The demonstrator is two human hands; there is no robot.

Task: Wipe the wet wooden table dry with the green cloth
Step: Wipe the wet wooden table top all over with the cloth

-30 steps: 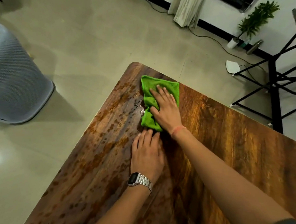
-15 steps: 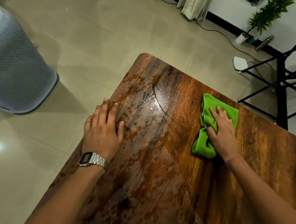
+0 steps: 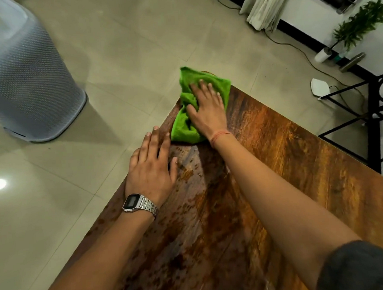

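Head view, upper centre of frame: green cloth (image 3: pixel 185 125), bunched, on the far corner of the wooden table (image 3: pixel 287 162), one edge hanging past the rim; right hand (image 3: pixel 207 109) pressed flat on it, fingers spread, thumb tucked into a fold. Left hand (image 3: pixel 151 164), centre, lies open and palm-down at the table's left edge just below the cloth, silver watch (image 3: pixel 139 204) on the wrist. Upper left: grey mesh basket (image 3: pixel 25 87) on the tiled floor (image 3: pixel 125 48), well apart from the table.
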